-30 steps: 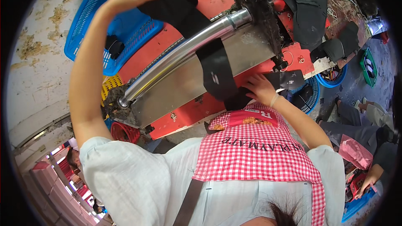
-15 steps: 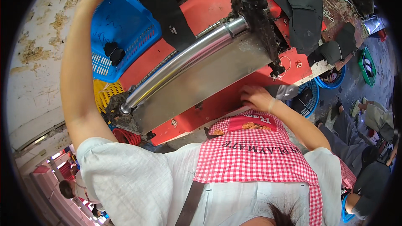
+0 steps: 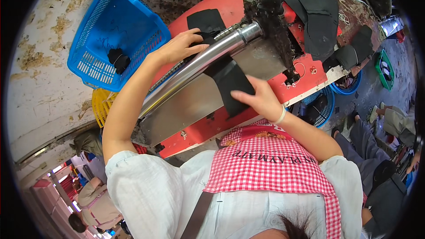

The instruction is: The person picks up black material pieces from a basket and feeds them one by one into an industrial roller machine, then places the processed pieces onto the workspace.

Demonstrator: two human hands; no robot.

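A shiny metal roller point(image 3: 199, 64) lies slantwise over a flat metal plate point(image 3: 177, 102) on a red table. A black fabric piece point(image 3: 234, 88) hangs over the plate's near side. My right hand point(image 3: 263, 99) grips its right edge, thumb on top and the other fingers partly hidden. Beyond the roller, my left hand point(image 3: 177, 48) is on black fabric, thumb and fingers to either side of it. Another stretch of black fabric point(image 3: 207, 20) lies just past those fingers. Whether these parts join under the roller is hidden.
A blue basket point(image 3: 102, 31) with a small black bundle point(image 3: 118, 59) stands left, above a yellow basket point(image 3: 102, 104). Black clamp-like machinery point(image 3: 270, 22) caps the roller's right end. Dark fabric point(image 3: 307, 9) drapes behind it. Blue baskets point(image 3: 326, 110) and people are at right.
My left hand has come down from the upper left to the roller. My right hand has risen from the table edge onto black fabric. The fabric beyond the roller has shortened.
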